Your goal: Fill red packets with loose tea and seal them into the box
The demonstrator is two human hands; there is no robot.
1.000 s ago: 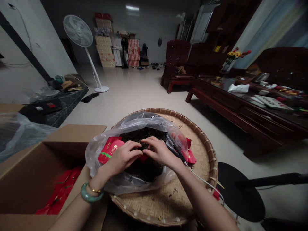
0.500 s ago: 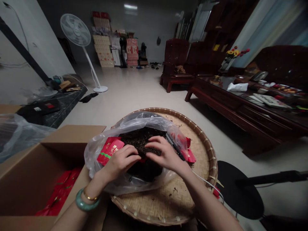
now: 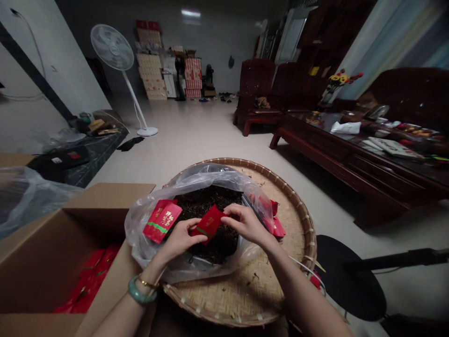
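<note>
Between my hands is a small red packet with gold lettering and a green stripe, tilted above dark loose tea leaves. My left hand pinches its lower left end. At its upper right corner, my right hand grips with thumb and fingers. The leaves lie in an open clear plastic bag on a round woven bamboo tray. More red packets rest on the bag's left side. A dark, long flat object, partly hidden, lies beside my right hand.
An open cardboard box at the left holds several red packets. Other red packets lie on the tray's right side. A black round stand base is at right, near a dark wooden table. A white fan stands farther back.
The red packet, barely visible between my hands before, is now raised and turned face up in view. My fingers have closed on its two ends.
</note>
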